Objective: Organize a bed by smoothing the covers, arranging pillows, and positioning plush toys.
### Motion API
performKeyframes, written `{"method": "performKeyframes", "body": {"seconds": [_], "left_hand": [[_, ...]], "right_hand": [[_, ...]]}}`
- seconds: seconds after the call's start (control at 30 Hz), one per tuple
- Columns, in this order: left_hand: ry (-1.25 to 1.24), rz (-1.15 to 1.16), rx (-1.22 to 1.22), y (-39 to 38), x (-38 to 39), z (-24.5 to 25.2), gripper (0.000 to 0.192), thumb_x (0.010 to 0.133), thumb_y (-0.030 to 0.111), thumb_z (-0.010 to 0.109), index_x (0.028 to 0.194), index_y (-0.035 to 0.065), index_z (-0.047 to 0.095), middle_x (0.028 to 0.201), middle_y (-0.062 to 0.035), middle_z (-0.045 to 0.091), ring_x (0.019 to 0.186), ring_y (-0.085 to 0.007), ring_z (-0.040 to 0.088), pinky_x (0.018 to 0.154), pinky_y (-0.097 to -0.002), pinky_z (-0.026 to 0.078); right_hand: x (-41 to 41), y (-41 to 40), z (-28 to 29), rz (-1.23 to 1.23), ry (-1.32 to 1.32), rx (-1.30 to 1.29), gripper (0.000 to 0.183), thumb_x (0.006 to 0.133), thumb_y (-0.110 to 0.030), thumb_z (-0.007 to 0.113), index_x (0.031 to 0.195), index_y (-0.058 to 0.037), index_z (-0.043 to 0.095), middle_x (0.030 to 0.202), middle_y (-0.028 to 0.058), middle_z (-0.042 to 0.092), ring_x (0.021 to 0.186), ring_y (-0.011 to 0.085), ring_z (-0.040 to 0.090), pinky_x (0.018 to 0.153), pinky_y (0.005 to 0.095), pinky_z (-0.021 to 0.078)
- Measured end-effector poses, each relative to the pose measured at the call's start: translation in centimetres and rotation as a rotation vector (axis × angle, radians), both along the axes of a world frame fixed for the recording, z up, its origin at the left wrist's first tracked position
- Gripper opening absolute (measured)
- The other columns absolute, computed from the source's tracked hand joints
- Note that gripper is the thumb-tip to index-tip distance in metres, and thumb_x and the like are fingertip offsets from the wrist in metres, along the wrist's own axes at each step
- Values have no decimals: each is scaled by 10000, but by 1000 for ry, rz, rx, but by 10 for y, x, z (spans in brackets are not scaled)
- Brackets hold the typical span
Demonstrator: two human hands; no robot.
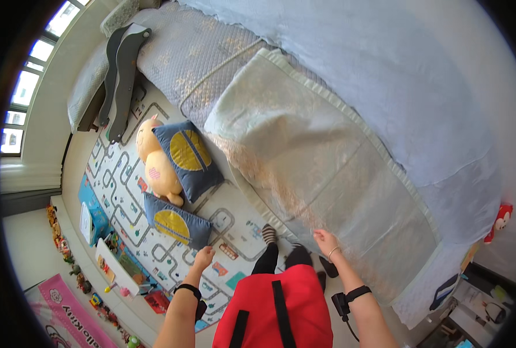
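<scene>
A pale green bed mat point(371, 213) with a light border lies over the bed. Its near side is turned back, with a crinkled peach-patterned strip point(279, 187) along the fold. My right hand point(326, 243) is over that strip, thumb and fingertips close together; whether they pinch the fabric is unclear. My left hand point(204, 257), fingers curled, is right by the lower corner of a blue cushion point(177, 222) with a yellow circle. Contact there cannot be made out. A second such cushion point(188, 158) leans on a cream plush toy point(155, 161) on the floor.
A quilted grey cover point(214, 52) and a bluish sheet point(414, 113) dress the bed. A grey folding rail point(125, 82) stands at its far left. The play mat point(127, 195) stretches left towards toys and a white small table point(116, 265). A cable point(351, 330) hangs by my right forearm.
</scene>
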State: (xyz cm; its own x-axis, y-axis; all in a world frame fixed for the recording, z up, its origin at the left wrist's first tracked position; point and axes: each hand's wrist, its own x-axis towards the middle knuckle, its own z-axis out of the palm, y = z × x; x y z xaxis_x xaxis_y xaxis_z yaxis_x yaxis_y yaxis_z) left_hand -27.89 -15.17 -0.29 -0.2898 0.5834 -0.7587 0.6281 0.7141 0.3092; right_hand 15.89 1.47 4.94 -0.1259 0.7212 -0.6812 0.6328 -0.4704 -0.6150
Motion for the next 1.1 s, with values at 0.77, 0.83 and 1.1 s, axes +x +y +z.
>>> {"method": "performKeyframes", "body": {"seconds": [0.77,0.83,1.1], "left_hand": [[171,-363,136,511,2,4,449,615,281,651,930,-4,505,884,-194,569,774,-303,571,668,-395,454],[-11,-661,602,479,59,30,237,631,171,586,784,29,473,762,-159,527,721,-330,525,635,-418,408],[-554,-538,712,513,86,52,258,659,75,634,903,63,551,965,-129,524,874,-285,503,790,-357,383]], "right_hand": [[-167,157,29,-421,176,109,308,829,-195,491,1071,-4,490,985,137,571,893,202,561,775,282,426],[-183,202,54,-656,152,270,335,839,-204,481,1109,-6,462,1049,138,536,938,195,533,797,272,409],[-177,282,-9,-423,-650,380,426,755,-299,559,1068,-22,479,1062,164,519,939,321,505,775,390,404]]}}
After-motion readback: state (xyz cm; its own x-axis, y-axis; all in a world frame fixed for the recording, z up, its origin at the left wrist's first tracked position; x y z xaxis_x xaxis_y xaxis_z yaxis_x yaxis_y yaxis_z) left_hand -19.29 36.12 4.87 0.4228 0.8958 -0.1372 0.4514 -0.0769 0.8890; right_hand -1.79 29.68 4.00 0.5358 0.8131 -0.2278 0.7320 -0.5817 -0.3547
